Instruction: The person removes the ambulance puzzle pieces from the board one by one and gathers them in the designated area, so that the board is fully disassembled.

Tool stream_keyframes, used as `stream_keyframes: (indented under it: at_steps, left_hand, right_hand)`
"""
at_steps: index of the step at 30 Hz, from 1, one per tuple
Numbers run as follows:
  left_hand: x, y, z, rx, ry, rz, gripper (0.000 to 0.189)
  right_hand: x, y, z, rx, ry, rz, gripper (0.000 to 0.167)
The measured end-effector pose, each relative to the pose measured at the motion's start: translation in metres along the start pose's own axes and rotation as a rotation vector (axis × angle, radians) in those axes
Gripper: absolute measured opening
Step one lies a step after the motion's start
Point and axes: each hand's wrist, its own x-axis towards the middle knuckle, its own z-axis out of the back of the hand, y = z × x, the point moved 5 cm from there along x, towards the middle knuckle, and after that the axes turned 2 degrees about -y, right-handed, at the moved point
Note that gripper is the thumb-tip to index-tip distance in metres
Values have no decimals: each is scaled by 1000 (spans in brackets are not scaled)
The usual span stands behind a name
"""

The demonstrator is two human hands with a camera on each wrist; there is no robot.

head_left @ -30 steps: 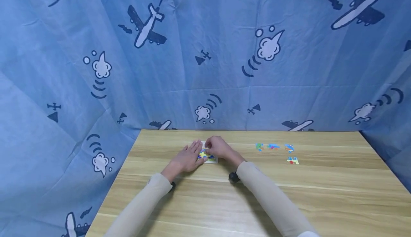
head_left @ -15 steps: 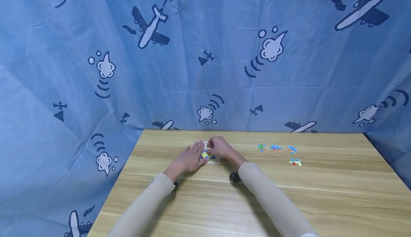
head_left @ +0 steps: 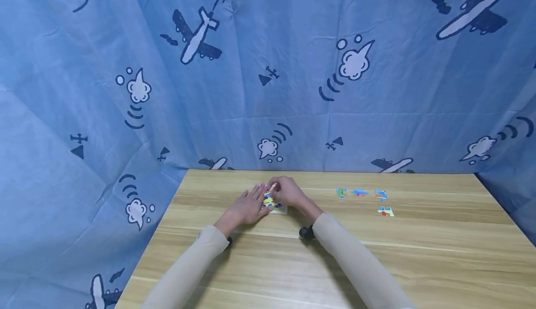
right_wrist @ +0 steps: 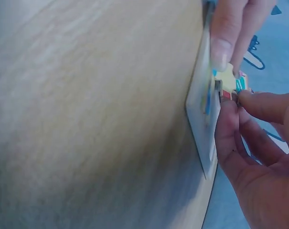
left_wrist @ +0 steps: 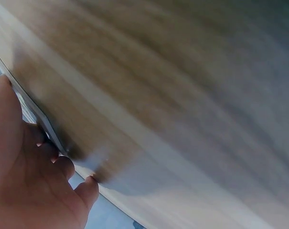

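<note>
A small jigsaw board (head_left: 281, 211) with a pale border and a colourful picture lies near the table's far edge. My left hand (head_left: 248, 206) rests on its left part with straight fingers. From the right, my right hand (head_left: 289, 191) reaches over the board. In the right wrist view, its thumb and fingers pinch a jigsaw piece (right_wrist: 227, 76) coloured yellow, red and teal, which stands tilted up from the board. Left fingertips (right_wrist: 221, 50) are close by the piece; whether they touch it I cannot tell. The left wrist view shows my left palm and the board's edge.
To the right on the wooden table (head_left: 276, 262) lie several loose jigsaw pieces: a green one (head_left: 341, 192), a blue and pink one (head_left: 360, 192), a blue one (head_left: 381, 194) and a yellow and red one (head_left: 385, 211). A blue airplane-print curtain (head_left: 234, 90) hangs behind.
My right fingers have shifted slightly over the board, and the yellow part of the picture beneath them now shows tilted up. My left hand stays in place. The head view has turned slightly.
</note>
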Motion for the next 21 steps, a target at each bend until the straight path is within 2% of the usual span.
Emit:
stream_keyframes:
  at_steps: [7,10,21]
  left_hand:
    - [1,1,-4,17,-3,3,82]
    - [2,0,-4,29,-11,-4,81]
    - [1,0,-3,9,0,7,82]
  right_hand:
    - [-8,-3,8,193,-29,-72,16]
    - [-11,-2,15,245,-42,-62,15]
    - [-27,-5,49,296,-41,-29,17]
